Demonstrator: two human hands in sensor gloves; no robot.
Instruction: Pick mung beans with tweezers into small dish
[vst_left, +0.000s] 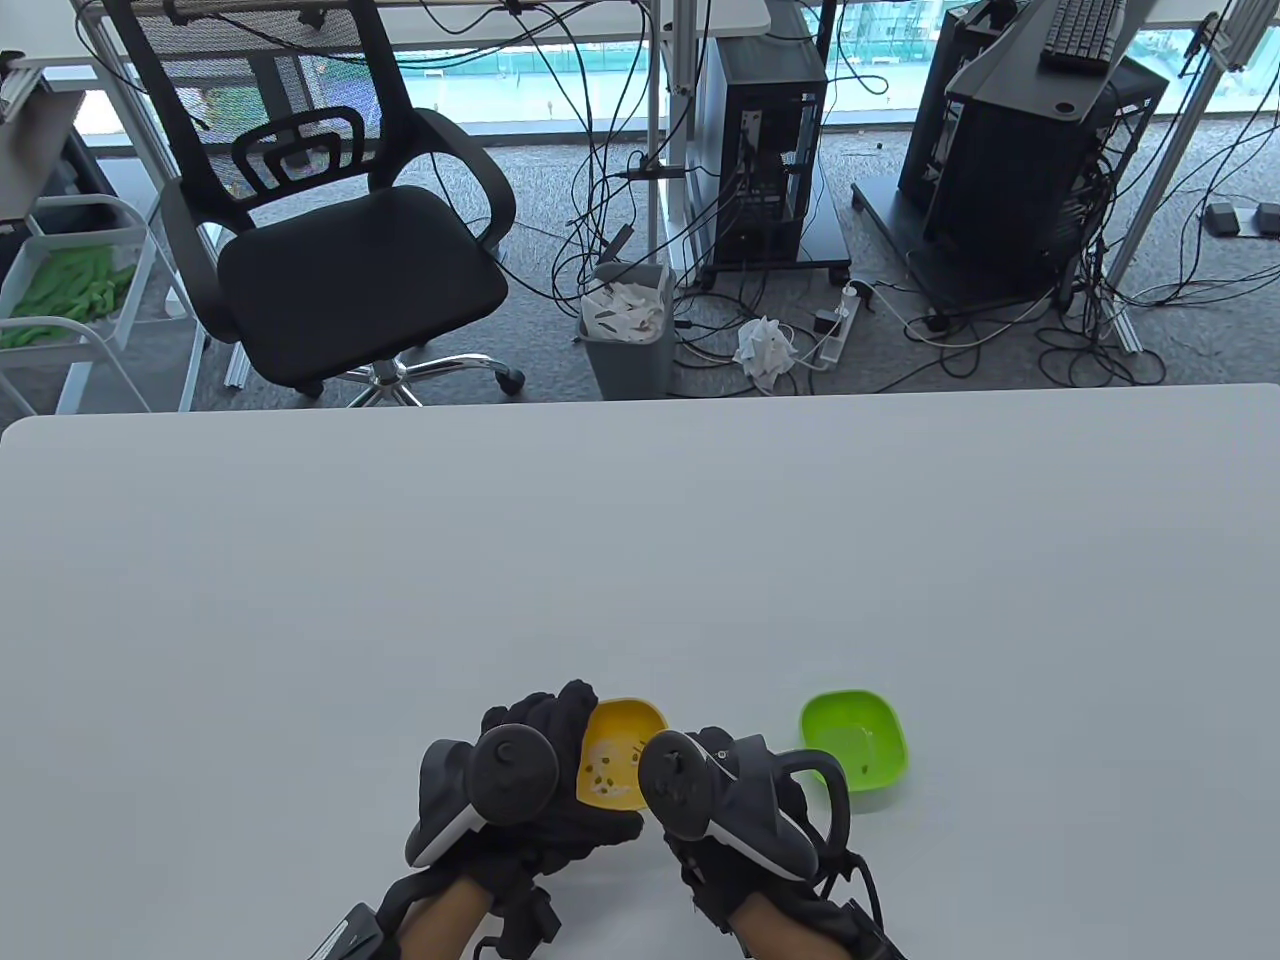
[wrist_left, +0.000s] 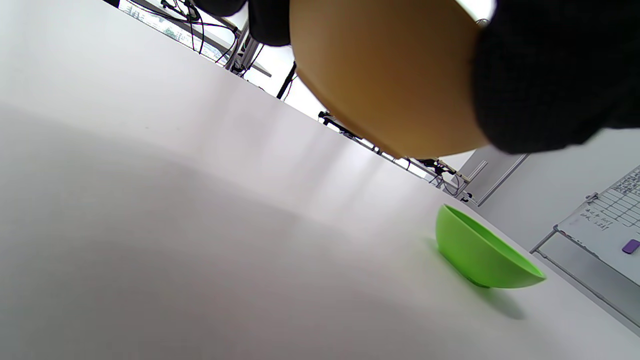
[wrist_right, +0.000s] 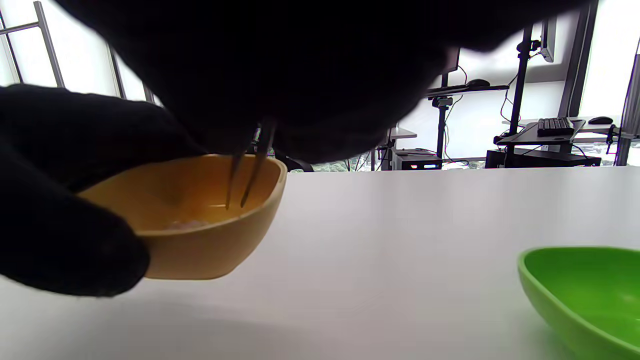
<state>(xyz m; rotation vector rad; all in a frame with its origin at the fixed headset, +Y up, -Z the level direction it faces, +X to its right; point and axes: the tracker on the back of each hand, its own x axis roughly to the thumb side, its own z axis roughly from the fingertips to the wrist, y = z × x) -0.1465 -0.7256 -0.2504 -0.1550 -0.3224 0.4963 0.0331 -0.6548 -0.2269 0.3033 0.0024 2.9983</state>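
Note:
A yellow dish (vst_left: 622, 748) with several mung beans (vst_left: 603, 768) in it sits near the table's front edge. My left hand (vst_left: 545, 735) grips its left rim; the dish's underside fills the top of the left wrist view (wrist_left: 390, 80). My right hand (vst_left: 715, 790) holds thin metal tweezers (wrist_right: 247, 170) whose tips point down into the yellow dish (wrist_right: 210, 250), slightly apart. A green dish (vst_left: 853, 745) stands to the right, with a bean or two inside; it also shows in the left wrist view (wrist_left: 480, 255) and the right wrist view (wrist_right: 585, 295).
The white table (vst_left: 640, 560) stretches wide beyond the dishes. Past its far edge are an office chair (vst_left: 340, 240), a waste bin (vst_left: 627, 325) and computer towers with cables on the floor.

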